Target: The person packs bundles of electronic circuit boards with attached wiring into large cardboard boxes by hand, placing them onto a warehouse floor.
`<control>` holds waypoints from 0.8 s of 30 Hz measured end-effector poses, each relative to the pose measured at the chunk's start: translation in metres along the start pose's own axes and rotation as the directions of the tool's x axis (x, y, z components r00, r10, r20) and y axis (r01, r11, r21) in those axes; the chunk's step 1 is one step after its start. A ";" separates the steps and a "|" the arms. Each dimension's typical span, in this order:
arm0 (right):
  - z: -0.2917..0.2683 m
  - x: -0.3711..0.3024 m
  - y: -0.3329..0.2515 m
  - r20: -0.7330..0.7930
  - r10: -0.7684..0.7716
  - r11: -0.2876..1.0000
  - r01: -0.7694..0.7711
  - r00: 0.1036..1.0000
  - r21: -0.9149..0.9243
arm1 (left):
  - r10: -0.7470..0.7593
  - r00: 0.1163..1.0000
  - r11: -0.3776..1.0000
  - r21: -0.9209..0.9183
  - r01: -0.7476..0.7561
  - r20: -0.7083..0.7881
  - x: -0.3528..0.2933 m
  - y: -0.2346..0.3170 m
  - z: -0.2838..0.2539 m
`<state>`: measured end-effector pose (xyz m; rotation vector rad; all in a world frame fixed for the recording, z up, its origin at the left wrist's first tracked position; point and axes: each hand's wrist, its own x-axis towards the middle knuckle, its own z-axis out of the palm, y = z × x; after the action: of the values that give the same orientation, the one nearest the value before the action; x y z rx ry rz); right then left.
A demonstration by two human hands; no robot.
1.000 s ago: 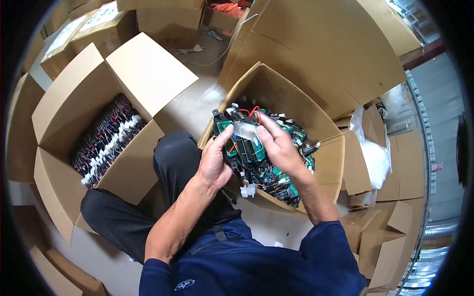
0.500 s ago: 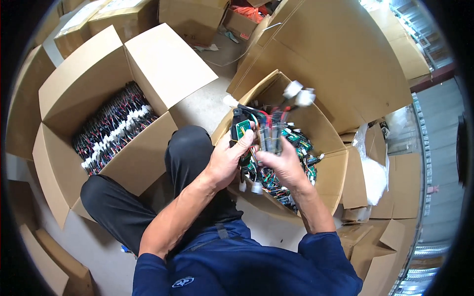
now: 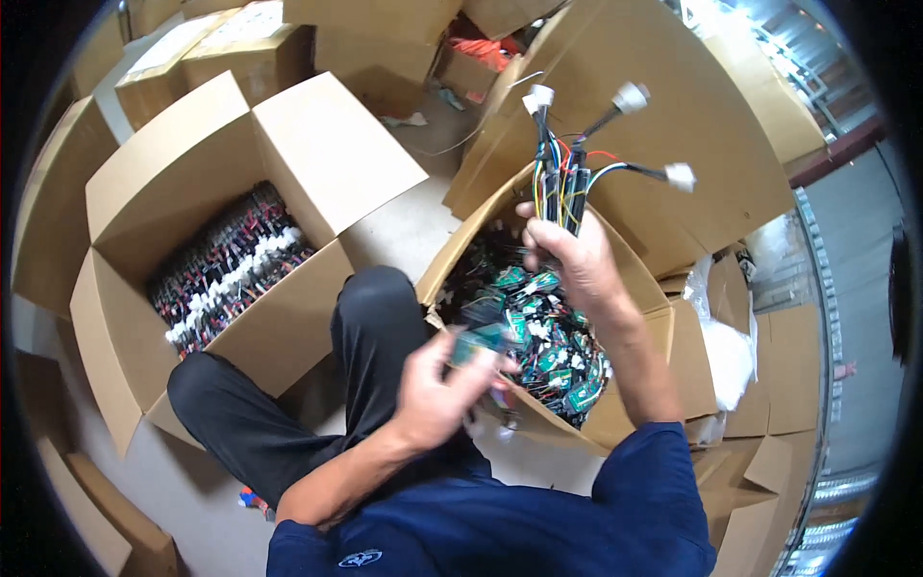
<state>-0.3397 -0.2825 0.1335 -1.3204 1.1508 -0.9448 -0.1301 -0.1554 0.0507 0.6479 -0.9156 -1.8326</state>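
Note:
My right hand point(image 3: 582, 255) is raised over the right-hand carton point(image 3: 460, 248), closed around a bunch of black wired modules point(image 3: 564, 192). Coloured wires and white plugs fan out from the bunch's top. Lower and to the left, at the carton's near edge, my left hand point(image 3: 433, 389) grips a green circuit board point(image 3: 481, 338) smeared by motion. Wires with pale plugs dangle below that board. Inside the carton, a loose heap of green circuit boards point(image 3: 538, 332) lies tangled with wires and white connectors.
An open carton point(image 3: 298, 332) at left holds tightly packed rows of black wired parts point(image 3: 231, 264) with white plugs. My bent knees point(image 3: 380, 308) sit between the cartons. A tall cardboard flap point(image 3: 654, 115) stands behind the right carton. Clear plastic wrap point(image 3: 726, 356) lies at right.
My hands have moved apart. The right has risen up and away with the wired modules; the left has dropped toward me with the circuit board.

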 end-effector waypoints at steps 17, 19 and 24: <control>0.051 0.012 -0.077 0.512 0.812 0.510 0.083 0.279 -0.856 | -0.024 0.960 0.834 0.536 -0.136 0.280 0.039 0.078 -0.025; 0.060 0.011 -0.079 0.671 0.695 0.702 -0.041 0.259 -0.711 | -0.059 0.945 0.969 0.245 -0.023 0.321 0.052 0.042 -0.044; 0.043 0.043 -0.106 0.564 0.753 0.652 -0.263 0.340 -0.711 | -0.333 0.903 0.655 -0.622 0.429 0.273 0.018 -0.002 -0.033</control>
<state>-0.2776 -0.3219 0.2309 -1.3754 0.9236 0.5875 -0.1135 -0.1816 0.0289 0.2543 -0.1235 -2.4217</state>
